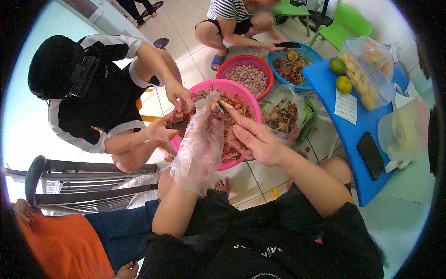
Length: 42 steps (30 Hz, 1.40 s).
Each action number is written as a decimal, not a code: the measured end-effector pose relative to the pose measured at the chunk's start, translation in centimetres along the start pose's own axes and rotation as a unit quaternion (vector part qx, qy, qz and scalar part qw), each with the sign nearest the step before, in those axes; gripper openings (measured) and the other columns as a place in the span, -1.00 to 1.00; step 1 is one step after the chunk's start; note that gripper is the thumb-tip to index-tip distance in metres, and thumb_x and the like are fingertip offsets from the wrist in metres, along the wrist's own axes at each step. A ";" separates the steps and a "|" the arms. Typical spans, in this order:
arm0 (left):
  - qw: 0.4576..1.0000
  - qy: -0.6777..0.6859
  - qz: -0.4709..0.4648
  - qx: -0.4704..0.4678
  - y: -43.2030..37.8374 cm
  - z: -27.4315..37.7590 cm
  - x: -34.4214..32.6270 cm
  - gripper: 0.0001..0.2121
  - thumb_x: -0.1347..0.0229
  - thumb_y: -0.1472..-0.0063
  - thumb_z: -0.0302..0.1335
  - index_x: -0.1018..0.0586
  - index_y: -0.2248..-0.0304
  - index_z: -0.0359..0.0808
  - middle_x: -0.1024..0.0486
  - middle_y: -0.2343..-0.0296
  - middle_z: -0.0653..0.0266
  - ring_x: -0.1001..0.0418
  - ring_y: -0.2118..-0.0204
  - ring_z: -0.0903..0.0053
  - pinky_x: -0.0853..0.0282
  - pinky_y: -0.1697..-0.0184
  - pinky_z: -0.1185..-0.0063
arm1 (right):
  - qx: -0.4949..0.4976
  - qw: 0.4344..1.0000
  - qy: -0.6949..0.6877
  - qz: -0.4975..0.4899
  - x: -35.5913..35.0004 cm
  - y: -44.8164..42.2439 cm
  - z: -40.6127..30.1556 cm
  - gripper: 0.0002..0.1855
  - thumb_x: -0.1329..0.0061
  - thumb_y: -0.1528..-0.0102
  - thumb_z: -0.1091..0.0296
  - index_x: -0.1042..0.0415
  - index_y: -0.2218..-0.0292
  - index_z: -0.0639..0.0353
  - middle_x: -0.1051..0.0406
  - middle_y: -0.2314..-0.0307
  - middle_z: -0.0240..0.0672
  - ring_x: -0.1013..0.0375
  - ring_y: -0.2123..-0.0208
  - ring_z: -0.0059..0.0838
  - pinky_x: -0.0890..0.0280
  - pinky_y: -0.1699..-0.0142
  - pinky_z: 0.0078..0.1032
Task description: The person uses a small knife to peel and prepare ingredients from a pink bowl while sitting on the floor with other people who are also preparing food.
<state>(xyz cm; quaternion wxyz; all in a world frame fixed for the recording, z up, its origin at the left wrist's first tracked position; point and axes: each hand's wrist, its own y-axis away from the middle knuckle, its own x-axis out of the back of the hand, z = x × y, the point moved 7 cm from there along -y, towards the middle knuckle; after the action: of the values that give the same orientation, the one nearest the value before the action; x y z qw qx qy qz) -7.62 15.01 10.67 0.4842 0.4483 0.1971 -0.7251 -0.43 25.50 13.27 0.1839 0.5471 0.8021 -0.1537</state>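
Note:
My left hand (205, 136) wears a loose clear plastic glove and is raised over a pink plastic basin (256, 108). Its fingers curl around a small piece of food, mostly hidden by the glove and fingers. Close against those fingertips, my bare right hand (258, 139) grips what looks like a small knife (221, 105), its index finger stretched along it. Most of that tool is covered by the hand. Reddish-brown shallot skins and dry stalks (240, 104) fill the basin below both hands.
Across the basin's left side, a co-worker's hands (162, 129) reach in. Beyond are a red basket (220, 71) of peeled shallots and a blue basket (271, 64) beside another crouching person. A plastic bag (284, 111) of scraps stands right, near a blue table (343, 139) bearing a phone (370, 156).

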 end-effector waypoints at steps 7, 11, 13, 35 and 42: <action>0.996 -0.076 0.018 -0.041 0.4 1.0 -0.7 -0.88 -0.06 -0.26 -0.47 -0.48 0.24 -0.30 -0.46 0.35 0.40 -0.42 0.26 0.70 -0.36 0.13 0.70 | -0.006 0.998 -0.053 -0.026 -0.3 -0.1 0.1 -0.41 0.40 -0.34 0.25 0.25 -0.31 -0.05 -0.10 0.60 -0.58 -0.04 0.65 -0.78 -0.01 0.55 -0.77; 0.996 -0.086 0.037 -0.003 0.7 1.3 -0.1 -0.84 -0.05 -0.27 -0.44 -0.48 0.23 -0.34 -0.46 0.31 0.34 -0.47 0.26 0.63 -0.43 0.18 0.70 | -0.022 0.999 -0.021 -0.042 0.1 0.3 -0.2 -0.40 0.40 -0.34 0.21 0.26 -0.31 -0.04 -0.12 0.57 -0.56 -0.05 0.65 -0.77 -0.02 0.57 -0.74; 0.983 -0.184 0.014 -0.015 1.3 1.7 -1.3 -0.81 -0.08 -0.23 -0.48 -0.47 0.18 -0.35 -0.45 0.30 0.31 -0.46 0.25 0.56 -0.39 0.14 0.61 | -0.019 0.999 -0.015 -0.030 0.3 0.3 -0.3 -0.39 0.38 -0.34 0.19 0.27 -0.31 -0.04 -0.16 0.55 -0.54 -0.06 0.66 -0.75 -0.02 0.59 -0.73; 0.848 -0.515 -0.032 -0.123 3.6 5.9 -5.3 -0.52 -0.31 0.10 -0.61 -0.54 0.10 -0.41 -0.51 0.39 0.33 -0.44 0.40 0.70 -0.37 0.31 0.72 | -0.062 0.985 -0.081 -0.140 -1.1 0.8 -0.3 -0.37 0.34 -0.32 0.22 0.27 -0.31 0.02 -0.10 0.60 -0.61 -0.01 0.66 -0.80 0.08 0.62 -0.78; 0.805 -0.581 -0.038 -0.117 4.2 6.0 -5.8 -0.36 -0.32 0.15 -0.70 -0.43 -0.01 -0.40 -0.54 0.25 0.17 -0.50 0.24 0.60 -0.45 0.21 0.64 | -0.101 0.985 -0.035 -0.136 -0.3 0.9 0.5 -0.38 0.31 -0.31 0.22 0.20 -0.30 -0.05 -0.07 0.60 -0.65 -0.01 0.65 -0.83 0.09 0.60 -0.79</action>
<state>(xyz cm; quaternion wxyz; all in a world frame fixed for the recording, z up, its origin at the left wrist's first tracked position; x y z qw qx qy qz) -5.90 11.80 19.25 0.5288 -0.1247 -0.0210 -0.8393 0.60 25.37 12.89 0.2436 0.4059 0.8734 -0.1148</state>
